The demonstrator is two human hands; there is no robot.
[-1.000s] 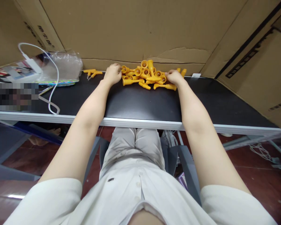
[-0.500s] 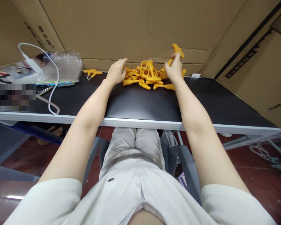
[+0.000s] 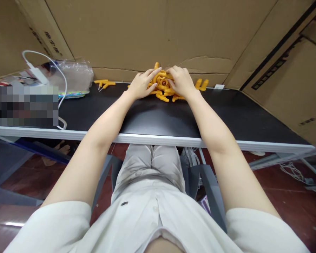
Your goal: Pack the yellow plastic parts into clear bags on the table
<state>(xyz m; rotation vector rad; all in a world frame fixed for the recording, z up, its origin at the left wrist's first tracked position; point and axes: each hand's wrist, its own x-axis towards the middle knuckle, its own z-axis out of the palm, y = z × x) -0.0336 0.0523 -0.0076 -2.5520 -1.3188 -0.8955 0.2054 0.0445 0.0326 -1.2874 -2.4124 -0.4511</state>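
A pile of yellow plastic corkscrews (image 3: 163, 82) with bell-shaped sockets lies at the back of the black table. My left hand (image 3: 143, 84) is at its left side, fingers stretched over the parts and thumb apart. A yellow handle end (image 3: 156, 65) sticks up behind those fingers. From the right, my right hand (image 3: 182, 81) curls its fingers and thumb around a yellow corkscrew (image 3: 169, 76) at the pile's edge; much of that piece is hidden. Two yellow handles (image 3: 201, 84) stand just right of my right hand.
Two yellow T-handles with metal spirals (image 3: 104, 84) lie apart on the left. Farther left are a clear plastic bag (image 3: 77, 73) and a white cable (image 3: 65, 82). A cardboard wall (image 3: 137, 38) closes off the back. A small white tag (image 3: 219, 86) lies at the right rear.
My right hand has come down and left into the pile from the raised yellow handle. My left hand has shifted right over the parts. Both hands are now closer together.
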